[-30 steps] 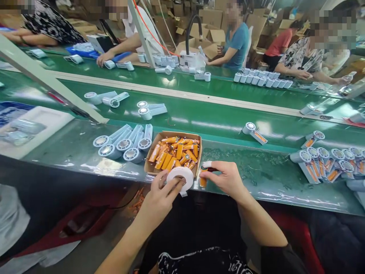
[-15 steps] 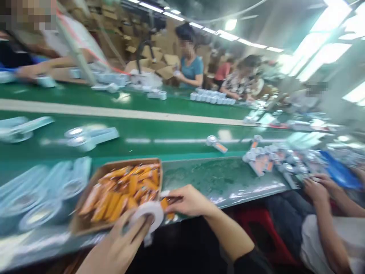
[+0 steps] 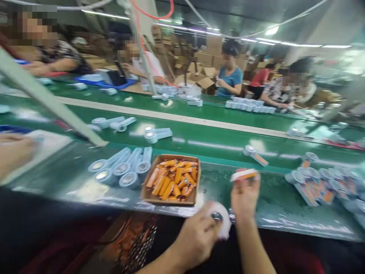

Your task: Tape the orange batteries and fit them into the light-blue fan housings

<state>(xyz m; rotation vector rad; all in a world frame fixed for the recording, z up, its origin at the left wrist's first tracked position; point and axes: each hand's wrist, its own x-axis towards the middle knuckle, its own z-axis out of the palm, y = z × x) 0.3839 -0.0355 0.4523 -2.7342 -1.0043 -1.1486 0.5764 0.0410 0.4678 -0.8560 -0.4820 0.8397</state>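
Note:
My left hand [image 3: 198, 236] grips a white roll of tape [image 3: 221, 222] low at the bench's near edge. My right hand [image 3: 244, 196] is raised a little to the right of it and pinches an orange battery cell [image 3: 244, 174] with white tape at one end. Left of both hands stands a shallow cardboard box [image 3: 148, 193] full of orange cells [image 3: 172, 182]. The picture is blurred by motion.
Pale blue handheld fan shells [image 3: 119, 169] lie left of the box, and more with orange cells [image 3: 319, 182] at the right. A green conveyor belt [image 3: 216, 135] carries single shells. Several people work across it. Another person's hand [image 3: 14, 154] shows at the left edge.
The camera has swung back left and tilted up. My right hand has lifted the taped cell up and to the right, away from the tape roll, which stays low in my left hand.

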